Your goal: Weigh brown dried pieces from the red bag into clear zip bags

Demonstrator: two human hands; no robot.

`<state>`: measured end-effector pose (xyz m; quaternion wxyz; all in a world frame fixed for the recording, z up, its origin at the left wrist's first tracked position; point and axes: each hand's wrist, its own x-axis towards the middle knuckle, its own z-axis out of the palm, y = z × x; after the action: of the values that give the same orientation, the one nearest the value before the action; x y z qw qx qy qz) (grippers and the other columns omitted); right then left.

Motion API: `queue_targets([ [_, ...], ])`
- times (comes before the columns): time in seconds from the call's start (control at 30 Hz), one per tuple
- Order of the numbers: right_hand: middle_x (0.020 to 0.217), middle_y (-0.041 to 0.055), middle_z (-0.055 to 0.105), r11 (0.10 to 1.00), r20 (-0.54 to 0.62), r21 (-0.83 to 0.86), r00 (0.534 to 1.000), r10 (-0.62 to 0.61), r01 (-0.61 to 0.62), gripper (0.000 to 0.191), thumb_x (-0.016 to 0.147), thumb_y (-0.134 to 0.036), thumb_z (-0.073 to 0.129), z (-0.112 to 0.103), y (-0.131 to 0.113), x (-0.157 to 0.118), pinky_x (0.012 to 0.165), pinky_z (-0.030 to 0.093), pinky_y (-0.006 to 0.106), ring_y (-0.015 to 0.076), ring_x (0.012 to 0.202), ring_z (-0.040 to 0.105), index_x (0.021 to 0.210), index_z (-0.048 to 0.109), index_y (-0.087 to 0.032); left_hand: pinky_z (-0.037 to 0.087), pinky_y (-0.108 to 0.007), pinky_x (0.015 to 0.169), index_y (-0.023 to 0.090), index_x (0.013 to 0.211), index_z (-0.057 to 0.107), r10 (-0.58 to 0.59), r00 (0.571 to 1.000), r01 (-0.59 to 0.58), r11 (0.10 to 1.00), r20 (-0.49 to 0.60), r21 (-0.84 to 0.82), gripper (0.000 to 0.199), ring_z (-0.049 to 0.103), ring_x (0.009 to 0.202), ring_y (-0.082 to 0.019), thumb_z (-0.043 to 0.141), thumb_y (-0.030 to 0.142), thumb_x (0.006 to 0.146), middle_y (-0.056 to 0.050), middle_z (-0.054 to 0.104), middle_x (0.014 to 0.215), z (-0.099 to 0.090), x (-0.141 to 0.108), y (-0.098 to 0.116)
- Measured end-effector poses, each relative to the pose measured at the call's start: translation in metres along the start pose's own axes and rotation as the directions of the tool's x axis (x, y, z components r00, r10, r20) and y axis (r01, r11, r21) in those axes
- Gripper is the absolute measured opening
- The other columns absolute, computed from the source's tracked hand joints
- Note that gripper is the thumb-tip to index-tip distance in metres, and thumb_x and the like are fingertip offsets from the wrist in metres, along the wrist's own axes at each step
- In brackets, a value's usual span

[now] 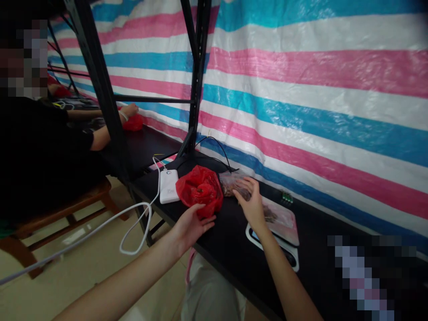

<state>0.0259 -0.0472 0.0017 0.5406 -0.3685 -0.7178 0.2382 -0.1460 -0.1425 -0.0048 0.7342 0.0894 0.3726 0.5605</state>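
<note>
A crumpled red plastic bag (pixel 200 185) sits on the black tabletop with its mouth open, and something small and brownish lies in it. My left hand (pixel 194 225) rests at the bag's near edge, thumb and fingers apart and touching the plastic. To the right, my right hand (pixel 251 200) has its fingers bent round a clear plastic bag (pixel 229 183) of small brown pieces. Under my right forearm is a white digital scale (pixel 290 256), partly hidden. On it sits a pale pinkish tray (pixel 284 218) with some brown pieces.
A white power bank (pixel 169 186) with a white cable (pixel 135 205) stands left of the red bag. A small green part (pixel 286 197) lies by the striped sheet (pixel 301 111). Black rack posts (pixel 199 67) rise behind. A co-worker (pixel 40 147) sits at the left.
</note>
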Motion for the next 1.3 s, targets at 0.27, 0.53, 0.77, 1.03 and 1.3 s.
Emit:
queue_targets([
  [0.27, 0.104, 0.0085, 0.063, 0.981, -0.185, -0.193, 0.983, -0.017, -0.020, 0.049, 0.069, -0.031, 0.068, -0.102, 0.019, -0.021, 0.092, 0.043, 0.046, 0.0213, 0.097, 0.061, 0.112, 0.044, -0.022, 0.046, -0.027, 0.086, 0.014, 0.089, 0.063, 0.100, 0.954, -0.162, 0.965, 0.282, 0.206, 0.030, 0.062, 0.096, -0.017, 0.060, 0.000, 0.063, -0.010, 0.064, 0.102, -0.002, 0.005, 0.006],
  [0.53, 0.103, 0.0087, 0.062, 0.995, -0.322, 0.017, 0.942, 0.094, -0.094, 0.056, 0.066, -0.032, 0.071, -0.123, 0.033, -0.032, 0.090, 0.044, 0.048, 0.0220, 0.096, 0.061, 0.113, 0.042, -0.023, 0.043, -0.030, 0.082, 0.021, 0.081, 0.069, 0.403, 0.718, -0.612, -0.022, 0.567, 0.790, 0.022, 0.055, 0.088, -0.021, 0.073, 0.030, 0.062, -0.006, 0.065, 0.088, -0.028, 0.031, 0.042],
  [0.77, 0.104, 0.0088, 0.063, 0.995, -0.221, 0.021, 0.970, 0.098, -0.095, 0.053, 0.067, -0.034, 0.069, -0.113, 0.029, -0.034, 0.086, 0.047, 0.044, 0.0199, 0.088, 0.063, 0.111, 0.041, -0.024, 0.040, -0.026, 0.077, 0.023, 0.087, 0.066, 0.225, 0.709, -0.526, -0.462, 0.668, 0.714, 0.013, 0.055, 0.087, -0.019, 0.057, 0.029, 0.080, -0.005, 0.061, 0.090, -0.042, 0.024, 0.026],
  [1.03, 0.105, 0.0094, 0.063, 0.997, -0.188, -0.031, 0.980, 0.062, -0.069, 0.048, 0.071, -0.033, 0.065, -0.107, 0.022, -0.037, 0.086, 0.048, 0.042, 0.0192, 0.089, 0.063, 0.111, 0.041, -0.023, 0.043, -0.025, 0.076, 0.026, 0.090, 0.068, 0.185, 0.596, -0.667, -0.429, 0.782, 0.610, 0.019, 0.057, 0.086, -0.017, 0.049, 0.025, 0.086, -0.004, 0.065, 0.090, -0.009, -0.009, -0.001],
  [1.3, 0.106, 0.0058, 0.063, 0.999, 0.047, -0.001, 0.998, 0.049, -0.049, 0.049, 0.072, -0.026, 0.066, -0.085, -0.009, -0.047, 0.084, 0.049, 0.036, 0.0188, 0.094, 0.062, 0.113, 0.040, -0.026, 0.043, -0.030, 0.084, 0.023, 0.093, 0.067, 0.157, 0.145, -0.850, -0.486, 0.977, 0.204, 0.017, 0.054, 0.095, -0.016, 0.053, 0.026, 0.084, -0.004, 0.065, 0.099, 0.103, -0.002, 0.000],
])
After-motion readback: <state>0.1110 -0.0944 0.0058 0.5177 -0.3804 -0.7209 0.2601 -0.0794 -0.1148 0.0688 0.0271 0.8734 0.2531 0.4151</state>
